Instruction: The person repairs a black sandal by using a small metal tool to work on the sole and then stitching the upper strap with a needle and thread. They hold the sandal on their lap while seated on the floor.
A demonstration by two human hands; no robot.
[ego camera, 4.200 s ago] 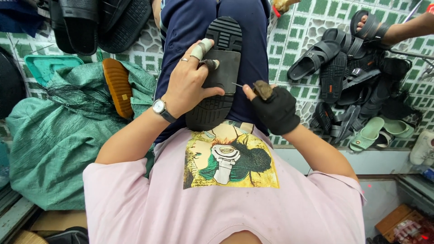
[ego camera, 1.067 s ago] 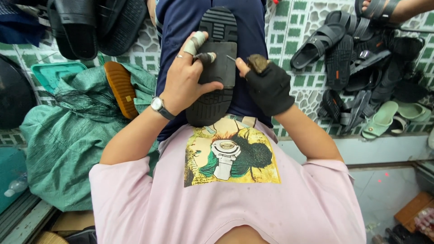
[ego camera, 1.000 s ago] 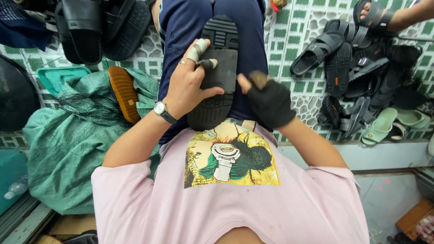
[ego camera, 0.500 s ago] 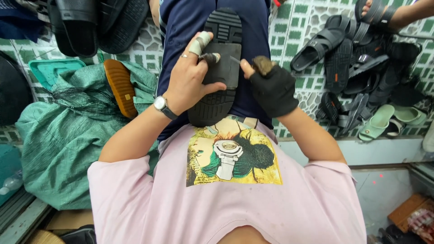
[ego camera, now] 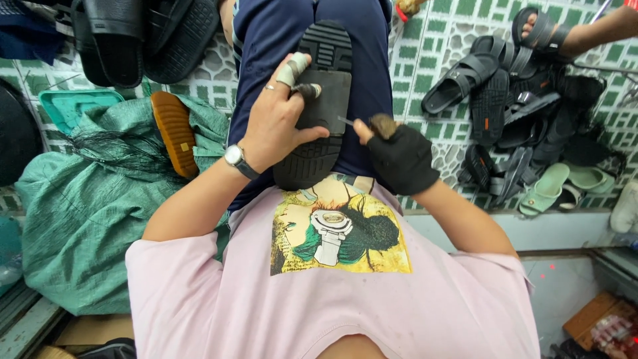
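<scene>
Sole [ego camera: 319, 119], black, pinned on your lap by your left hand [ego camera: 279, 126]; your gloved right hand [ego camera: 399, 156] grips a pointed tool [ego camera: 372, 124]. Risk: the tip may slip and stab your taped finger [ego camera: 292, 70].

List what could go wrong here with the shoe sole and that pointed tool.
The left hand presses the black shoe sole on the lap, thumb close to the thin metal tip of the tool in the gloved right hand; a slip might jab the bare thumb. The sole rests only on the legs, so it may shift under pressure. The left index finger is already wrapped in tape, and could snag.
</scene>
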